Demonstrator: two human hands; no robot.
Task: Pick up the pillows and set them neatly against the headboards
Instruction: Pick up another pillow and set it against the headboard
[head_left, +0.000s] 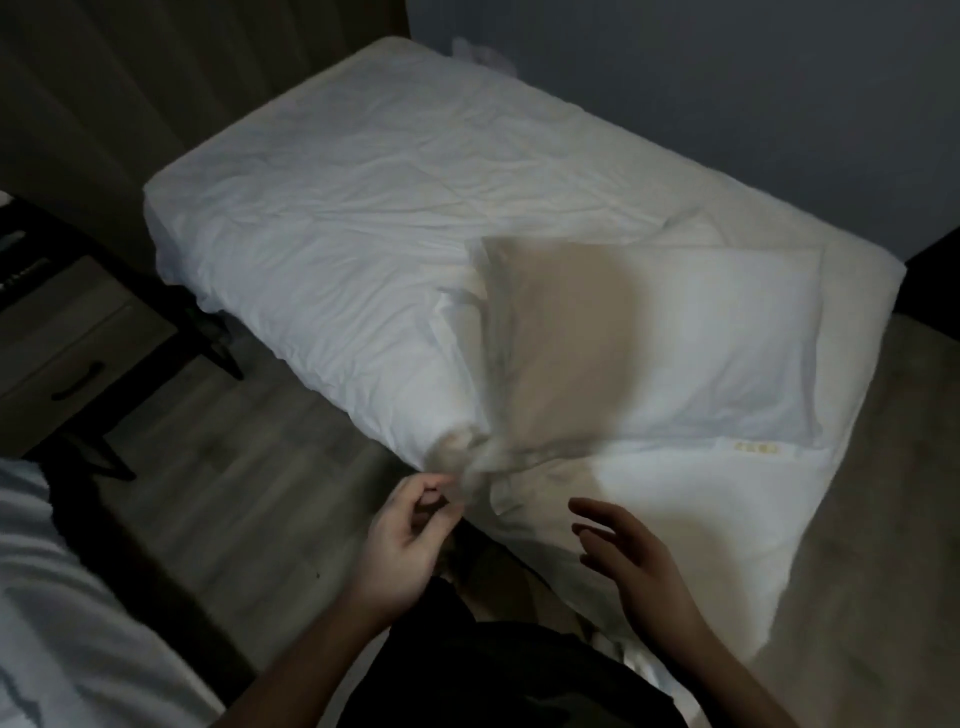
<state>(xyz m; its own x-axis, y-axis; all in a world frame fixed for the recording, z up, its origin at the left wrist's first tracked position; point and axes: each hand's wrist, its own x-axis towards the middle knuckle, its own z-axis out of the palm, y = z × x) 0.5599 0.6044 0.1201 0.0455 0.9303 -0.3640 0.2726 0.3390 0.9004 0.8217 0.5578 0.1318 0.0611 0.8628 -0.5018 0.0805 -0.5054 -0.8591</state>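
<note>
1. Head view: pillow (649, 338) lies on bed (337, 208); its blurred corner meets my left hand (405, 540).
2. Left hand fingers curled, pinch unclear; right hand (628, 556) open, empty.
3. Risk: one-corner hold lets pillow sag, slip.

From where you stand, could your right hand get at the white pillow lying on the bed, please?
Probably yes. The right hand hangs open above the bed's near corner, and only bare sheet lies between it and the white pillow. The blurred pillow in front covers just the white one's left end.
</note>
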